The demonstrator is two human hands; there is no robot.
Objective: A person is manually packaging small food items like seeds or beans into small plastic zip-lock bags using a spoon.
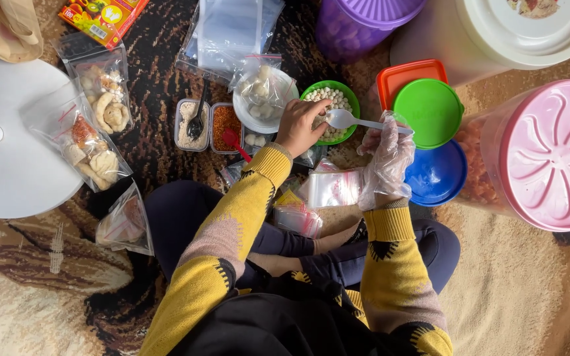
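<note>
Head camera looks down. White plastic spoon (346, 119) sits just right of centre, upper half of the frame, its bowl over the rim of a green bowl (349, 99) of small pale balls. The right hand (385, 158), in a clear glove, grasps the spoon's handle. The bare left hand (301, 125) curls its fingers at the green bowl's near edge; whether it grips anything cannot be told. A small clear bag (331, 189) lies just below the hands. To the right, a green lid (428, 113) rests above a blue lid (437, 175). Far right, a pink-lidded tub (549, 155). At left, filled snack bags (94, 142) beside a white round table (8, 158).
</note>
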